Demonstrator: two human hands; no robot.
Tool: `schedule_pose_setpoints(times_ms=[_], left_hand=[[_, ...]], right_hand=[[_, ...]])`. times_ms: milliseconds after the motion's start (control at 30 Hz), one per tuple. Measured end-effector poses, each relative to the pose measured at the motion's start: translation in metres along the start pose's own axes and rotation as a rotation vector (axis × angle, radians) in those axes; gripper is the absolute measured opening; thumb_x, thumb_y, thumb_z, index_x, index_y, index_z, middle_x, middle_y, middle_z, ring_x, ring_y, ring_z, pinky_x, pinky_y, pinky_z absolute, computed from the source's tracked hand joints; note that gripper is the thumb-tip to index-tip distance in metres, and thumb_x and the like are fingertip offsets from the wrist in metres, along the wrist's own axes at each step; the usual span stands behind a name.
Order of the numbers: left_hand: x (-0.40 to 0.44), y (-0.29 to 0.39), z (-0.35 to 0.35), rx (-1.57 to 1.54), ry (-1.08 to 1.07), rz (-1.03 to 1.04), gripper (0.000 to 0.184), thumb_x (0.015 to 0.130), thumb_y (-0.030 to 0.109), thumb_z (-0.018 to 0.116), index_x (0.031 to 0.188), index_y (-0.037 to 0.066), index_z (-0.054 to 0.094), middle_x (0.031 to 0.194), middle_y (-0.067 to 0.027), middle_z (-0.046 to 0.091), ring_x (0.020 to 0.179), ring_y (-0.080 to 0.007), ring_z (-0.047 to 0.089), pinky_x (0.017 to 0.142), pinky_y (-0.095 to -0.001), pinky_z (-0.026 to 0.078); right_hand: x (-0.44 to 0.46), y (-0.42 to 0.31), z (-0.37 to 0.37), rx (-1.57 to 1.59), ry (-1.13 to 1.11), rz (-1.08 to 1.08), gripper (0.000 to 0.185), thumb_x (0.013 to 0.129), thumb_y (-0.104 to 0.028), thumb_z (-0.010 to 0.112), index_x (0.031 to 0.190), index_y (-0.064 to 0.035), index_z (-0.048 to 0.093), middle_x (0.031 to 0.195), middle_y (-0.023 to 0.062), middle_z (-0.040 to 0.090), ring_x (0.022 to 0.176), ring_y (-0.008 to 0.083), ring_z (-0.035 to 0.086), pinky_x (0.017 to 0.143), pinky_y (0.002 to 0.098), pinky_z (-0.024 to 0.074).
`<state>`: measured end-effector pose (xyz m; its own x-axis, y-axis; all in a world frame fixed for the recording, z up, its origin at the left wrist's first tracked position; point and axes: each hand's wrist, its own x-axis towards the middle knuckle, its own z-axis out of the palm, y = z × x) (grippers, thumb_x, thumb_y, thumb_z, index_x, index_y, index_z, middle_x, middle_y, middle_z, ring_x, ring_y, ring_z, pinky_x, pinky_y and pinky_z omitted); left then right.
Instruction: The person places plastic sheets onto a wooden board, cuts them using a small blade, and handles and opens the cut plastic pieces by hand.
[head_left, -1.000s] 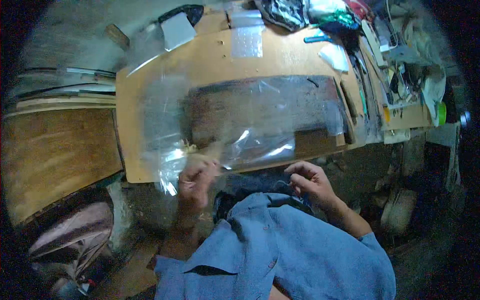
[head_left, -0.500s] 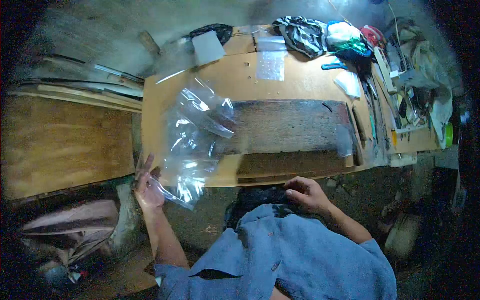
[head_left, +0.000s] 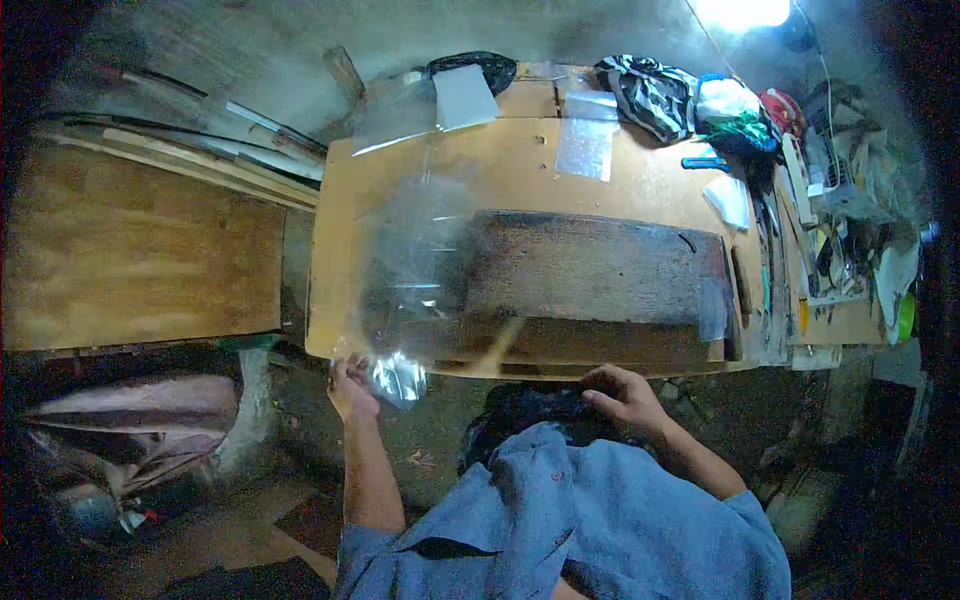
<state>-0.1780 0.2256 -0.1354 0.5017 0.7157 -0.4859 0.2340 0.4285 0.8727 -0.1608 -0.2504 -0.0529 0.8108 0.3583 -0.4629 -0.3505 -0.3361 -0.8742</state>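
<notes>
At the table's front left corner, my left hand (head_left: 352, 385) is closed on the near end of a clear plastic sheet (head_left: 400, 378). The rest of the sheet, smeared by motion, spreads over the left part of the table (head_left: 335, 250) and the left end of a dark wooden board (head_left: 600, 265). My right hand (head_left: 625, 395) is by the front edge, near a black bundle (head_left: 535, 405) at my lap. Its fingers are bent and apart from the thumb, with nothing visible between them.
Along the back lie a white pad (head_left: 465, 98), bubble wrap (head_left: 585, 150), a striped bag (head_left: 650, 98) and a blue-handled tool (head_left: 704, 163). Tools and a wire rack crowd the right side. Another wooden panel (head_left: 150, 250) stands at the left.
The plastic has moved left off the middle of the board. My left hand went out to the left, then closed on the sheet's near end. The view has shifted too.
</notes>
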Motion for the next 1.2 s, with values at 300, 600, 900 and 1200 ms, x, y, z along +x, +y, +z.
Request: schedule_pose_setpoints(times_ms=[300,600,900,1200], left_hand=[[-0.021,-0.009,0.042,-0.423,0.028,-0.007,0.024,0.096,0.023,0.048,0.108,0.003,0.056,0.095,-0.0103,0.061,0.084,-0.0166,0.059,0.075,-0.0281,0.049],[-0.04,-0.03,0.044,0.159,0.205,0.602,0.067,0.079,0.014,0.072,0.136,0.012,0.037,0.141,-0.0187,0.023,0.13,-0.0372,0.028,0.102,-0.0498,0.036],[-0.067,-0.005,0.119,1.647,-0.431,0.863,0.071,0.088,0.052,0.054,0.148,0.031,0.024,0.156,-0.0169,0.008,0.142,-0.0432,0.004,0.109,-0.066,0.007],[-0.03,-0.019,0.144,1.611,-0.267,0.673,0.077,0.09,0.058,0.046,0.151,0.026,0.013,0.157,-0.0174,0.0,0.144,-0.0398,-0.002,0.111,-0.061,0.003]], right_hand=[[0.012,0.005,0.001,-0.02,-0.021,-0.076,0.028,0.085,-0.019,0.069,0.105,-0.0011,0.062,0.095,0.0126,0.068,0.088,0.0205,0.065,0.079,0.0332,0.0505],[0.015,-0.027,-0.01,-0.031,-0.006,-0.097,0.027,0.086,-0.018,0.068,0.106,-0.0011,0.06,0.092,0.0111,0.068,0.081,0.0169,0.064,0.075,0.0315,0.051],[0.021,-0.02,-0.016,-0.023,-0.077,-0.106,0.028,0.087,-0.017,0.068,0.108,-0.0007,0.06,0.09,0.013,0.068,0.082,0.0162,0.064,0.075,0.0308,0.0511],[0.017,-0.019,-0.029,-0.071,-0.035,-0.068,0.029,0.087,-0.019,0.067,0.109,-0.0027,0.061,0.097,0.016,0.069,0.088,0.0236,0.068,0.077,0.034,0.0521]])
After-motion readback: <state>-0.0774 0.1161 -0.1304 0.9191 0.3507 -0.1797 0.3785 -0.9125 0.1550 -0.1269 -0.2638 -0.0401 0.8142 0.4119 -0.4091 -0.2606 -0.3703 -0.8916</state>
